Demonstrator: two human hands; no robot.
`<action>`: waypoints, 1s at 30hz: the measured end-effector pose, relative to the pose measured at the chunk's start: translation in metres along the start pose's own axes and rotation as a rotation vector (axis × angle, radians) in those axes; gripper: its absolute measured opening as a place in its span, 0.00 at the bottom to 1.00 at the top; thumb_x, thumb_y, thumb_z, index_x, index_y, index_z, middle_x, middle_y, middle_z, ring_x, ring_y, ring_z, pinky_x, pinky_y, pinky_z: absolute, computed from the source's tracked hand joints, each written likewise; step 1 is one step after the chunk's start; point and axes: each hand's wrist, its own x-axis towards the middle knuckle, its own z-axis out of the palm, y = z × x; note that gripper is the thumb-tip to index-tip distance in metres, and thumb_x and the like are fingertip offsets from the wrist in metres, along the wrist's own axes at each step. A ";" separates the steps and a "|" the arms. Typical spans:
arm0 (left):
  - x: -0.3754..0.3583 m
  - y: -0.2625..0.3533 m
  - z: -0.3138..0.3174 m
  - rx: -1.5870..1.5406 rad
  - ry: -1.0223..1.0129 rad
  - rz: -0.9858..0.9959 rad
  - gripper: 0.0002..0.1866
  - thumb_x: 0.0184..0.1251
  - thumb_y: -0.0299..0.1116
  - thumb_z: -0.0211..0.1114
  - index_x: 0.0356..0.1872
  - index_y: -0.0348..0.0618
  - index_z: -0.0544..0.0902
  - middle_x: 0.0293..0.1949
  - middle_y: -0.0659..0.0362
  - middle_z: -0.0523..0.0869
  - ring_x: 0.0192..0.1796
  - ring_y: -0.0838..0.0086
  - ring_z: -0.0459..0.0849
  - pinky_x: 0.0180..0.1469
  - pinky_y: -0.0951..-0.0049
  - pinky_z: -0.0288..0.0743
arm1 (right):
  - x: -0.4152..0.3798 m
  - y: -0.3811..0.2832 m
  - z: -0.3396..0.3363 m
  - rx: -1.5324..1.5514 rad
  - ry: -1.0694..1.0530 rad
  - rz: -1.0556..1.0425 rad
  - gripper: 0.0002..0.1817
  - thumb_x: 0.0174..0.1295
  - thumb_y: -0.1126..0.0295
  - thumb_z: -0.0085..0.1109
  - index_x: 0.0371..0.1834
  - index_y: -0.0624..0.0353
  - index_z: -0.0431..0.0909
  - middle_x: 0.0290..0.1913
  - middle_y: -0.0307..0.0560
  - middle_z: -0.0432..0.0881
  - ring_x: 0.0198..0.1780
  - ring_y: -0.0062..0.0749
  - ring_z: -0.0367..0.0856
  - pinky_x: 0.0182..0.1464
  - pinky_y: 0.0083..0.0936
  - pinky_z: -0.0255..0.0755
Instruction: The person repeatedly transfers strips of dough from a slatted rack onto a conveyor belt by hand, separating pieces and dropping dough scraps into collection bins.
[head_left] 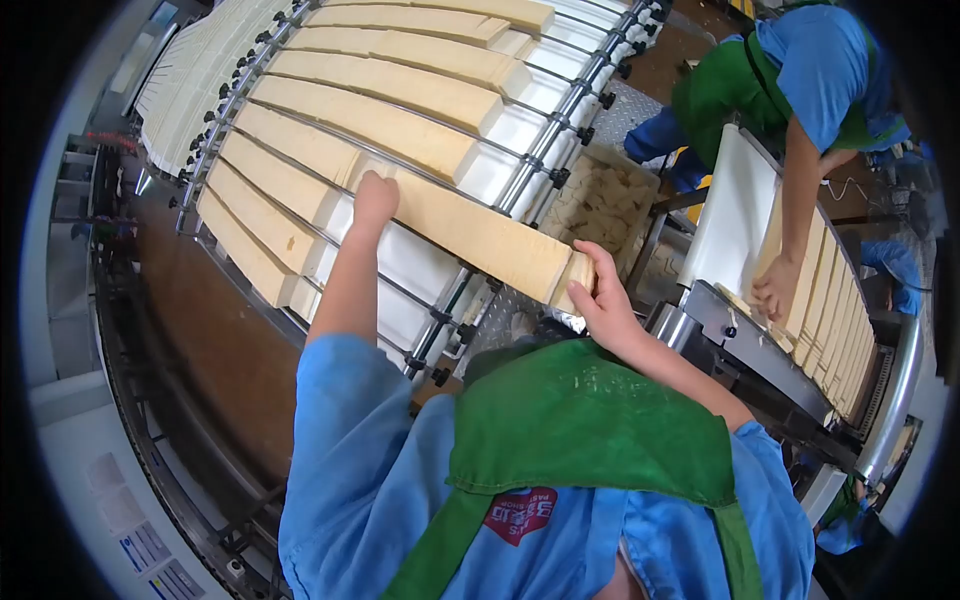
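1. Watching through the head camera, I find the pale slab (480, 226) slanting from the belt out past the metal side rail (557, 128); I cannot tell how much weight the rail takes
2. The left hand (375, 202) is curled at the slab's inner end, its grip partly hidden; the right hand (607, 306) clasps the outer end, thumb and fingers spread, so the two are well apart with the slab between
3. I would move both ends together, as the slab looks soft enough to sag or crack if one end leads
4. I would use flat fingers at the outer end, where a seam shows; whether that is a separate piece I cannot tell
5. I would line the slab up parallel to the guide rods (400, 288), clear of the neighbouring slabs (365, 125), whose edges could be dented
6. I would leave elbow room on the right, where a co-worker's hand (775, 288) is busy at the second conveyor (728, 225)
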 end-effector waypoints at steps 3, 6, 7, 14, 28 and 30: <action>-0.012 -0.018 -0.002 0.055 0.119 0.255 0.12 0.68 0.28 0.52 0.45 0.26 0.69 0.41 0.33 0.79 0.46 0.40 0.78 0.49 0.51 0.72 | 0.005 -0.003 0.007 -0.129 0.031 -0.080 0.28 0.67 0.77 0.51 0.69 0.59 0.56 0.57 0.46 0.67 0.58 0.26 0.68 0.60 0.24 0.65; -0.010 -0.027 -0.004 -0.018 0.240 0.282 0.13 0.70 0.29 0.52 0.48 0.27 0.69 0.41 0.34 0.78 0.45 0.39 0.77 0.47 0.50 0.72 | 0.014 0.000 0.021 -0.066 0.018 -0.022 0.27 0.66 0.77 0.52 0.68 0.59 0.57 0.58 0.47 0.67 0.59 0.28 0.67 0.62 0.25 0.63; -0.016 -0.019 -0.010 -0.057 0.287 0.272 0.13 0.70 0.28 0.51 0.48 0.28 0.69 0.44 0.34 0.77 0.48 0.40 0.76 0.49 0.51 0.71 | 0.018 0.002 0.027 -0.069 0.024 -0.024 0.27 0.66 0.77 0.52 0.68 0.59 0.57 0.58 0.47 0.67 0.59 0.28 0.67 0.62 0.25 0.63; -0.059 0.073 -0.015 -0.923 -0.058 0.565 0.16 0.73 0.37 0.54 0.52 0.36 0.72 0.49 0.46 0.78 0.49 0.57 0.78 0.53 0.63 0.71 | 0.068 0.017 0.080 -0.144 0.071 0.007 0.27 0.66 0.72 0.55 0.66 0.59 0.59 0.55 0.53 0.70 0.57 0.32 0.70 0.60 0.28 0.66; -0.167 0.107 -0.004 -0.209 -0.013 0.403 0.35 0.47 0.36 0.73 0.55 0.29 0.70 0.46 0.39 0.75 0.49 0.46 0.74 0.54 0.53 0.69 | 0.053 0.031 0.070 -0.082 0.091 -0.022 0.28 0.63 0.74 0.54 0.66 0.58 0.58 0.55 0.56 0.72 0.57 0.38 0.74 0.60 0.31 0.68; -0.166 0.105 0.000 -0.219 -0.024 0.384 0.36 0.46 0.36 0.73 0.56 0.29 0.69 0.47 0.40 0.75 0.50 0.46 0.74 0.55 0.53 0.69 | 0.049 0.032 0.070 -0.070 0.083 -0.008 0.28 0.62 0.75 0.53 0.66 0.58 0.59 0.56 0.55 0.72 0.57 0.38 0.73 0.61 0.31 0.67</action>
